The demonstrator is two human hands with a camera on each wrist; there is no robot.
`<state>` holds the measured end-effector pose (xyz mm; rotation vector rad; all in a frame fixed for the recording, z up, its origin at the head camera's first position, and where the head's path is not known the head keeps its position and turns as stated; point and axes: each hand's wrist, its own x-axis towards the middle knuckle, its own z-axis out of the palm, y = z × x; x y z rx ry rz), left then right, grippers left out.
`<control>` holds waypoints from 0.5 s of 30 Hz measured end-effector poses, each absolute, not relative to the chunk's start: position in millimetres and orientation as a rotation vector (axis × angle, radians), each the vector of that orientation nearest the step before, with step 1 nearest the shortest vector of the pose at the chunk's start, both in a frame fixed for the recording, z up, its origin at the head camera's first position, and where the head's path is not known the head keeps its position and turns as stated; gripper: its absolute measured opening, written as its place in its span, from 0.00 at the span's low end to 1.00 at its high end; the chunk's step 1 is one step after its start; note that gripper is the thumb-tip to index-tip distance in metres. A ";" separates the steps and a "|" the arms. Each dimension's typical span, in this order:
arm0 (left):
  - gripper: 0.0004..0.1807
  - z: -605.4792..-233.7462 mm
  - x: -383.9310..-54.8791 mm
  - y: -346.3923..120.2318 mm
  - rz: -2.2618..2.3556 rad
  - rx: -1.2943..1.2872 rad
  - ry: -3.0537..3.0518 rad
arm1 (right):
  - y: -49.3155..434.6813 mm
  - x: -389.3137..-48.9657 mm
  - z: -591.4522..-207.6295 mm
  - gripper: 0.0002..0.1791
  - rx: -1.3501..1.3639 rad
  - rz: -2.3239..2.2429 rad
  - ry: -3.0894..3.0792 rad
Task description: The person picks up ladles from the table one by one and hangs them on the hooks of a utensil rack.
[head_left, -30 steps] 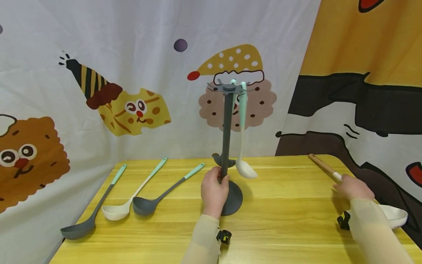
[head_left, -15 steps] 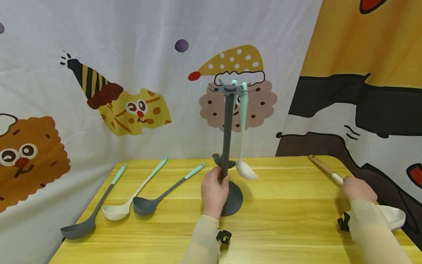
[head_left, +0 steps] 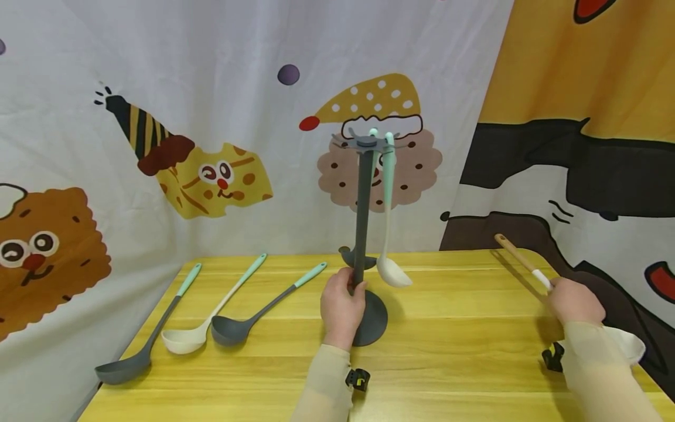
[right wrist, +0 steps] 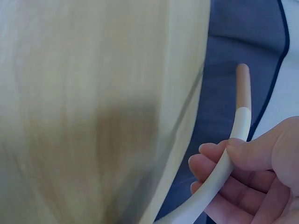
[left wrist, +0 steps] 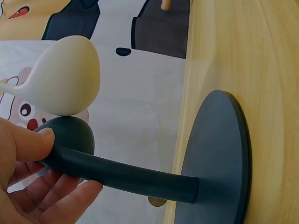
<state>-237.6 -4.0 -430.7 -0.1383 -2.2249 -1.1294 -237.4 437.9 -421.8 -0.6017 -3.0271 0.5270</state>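
My left hand (head_left: 341,310) grips the lower pole of a dark grey utensil stand (head_left: 362,217), thumb on one side and fingers on the other. From the stand's hooked top hang a cream ladle (head_left: 394,273) with a mint handle and a dark grey utensil (left wrist: 77,133), partly hidden by the pole. At the right, my right hand (head_left: 577,300) pinches the white shaft of a ladle-like utensil (right wrist: 210,186) with a wooden handle end (head_left: 515,253). That end is raised off the table, its shadow below. The sleeve partly covers its white bowl (head_left: 630,344).
Left of the stand lie a grey ladle (head_left: 129,368), a cream ladle (head_left: 186,340) and a second grey ladle (head_left: 232,330), all mint-handled. The wooden table (head_left: 453,363) ends at a printed curtain (head_left: 237,88) behind.
My right hand has shifted slightly right, and the wooden handle end has risen from the table. The left hand and stand stay put.
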 end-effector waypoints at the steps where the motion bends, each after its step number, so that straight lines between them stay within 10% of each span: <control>1: 0.10 -430.6 -237.6 -4.1 -1.129 -0.137 -2.224 | 437.2 -237.1 -420.7 0.17 -0.587 0.534 -3.020; 15: 0.10 -429.6 -235.9 -4.2 -1.141 -0.133 -2.230 | 407.4 -239.3 -409.5 0.19 -0.350 0.521 -2.905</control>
